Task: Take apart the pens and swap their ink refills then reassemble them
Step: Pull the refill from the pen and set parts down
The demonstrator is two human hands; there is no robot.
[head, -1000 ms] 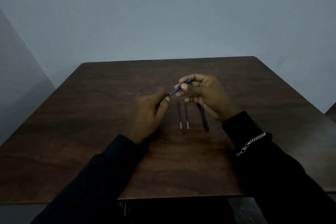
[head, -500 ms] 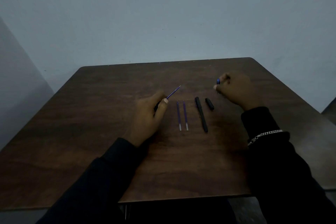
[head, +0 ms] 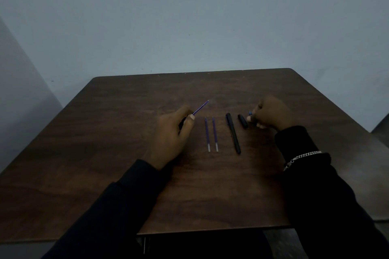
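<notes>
Swap unfinished: left of the refills (head: 207,132) my left hand (head: 172,136) grips a pen (head: 197,110); my right hand (head: 271,115) pinches a cap (head: 250,113).

No readable text, label, brand mark, number or sign is showing anywhere in the view. The black pen barrel (head: 233,133), the black cap (head: 242,121) and the two refills (head: 207,132) lying on the bench (head: 126,153) are appearing too dim and small for any print to be made out.
</notes>
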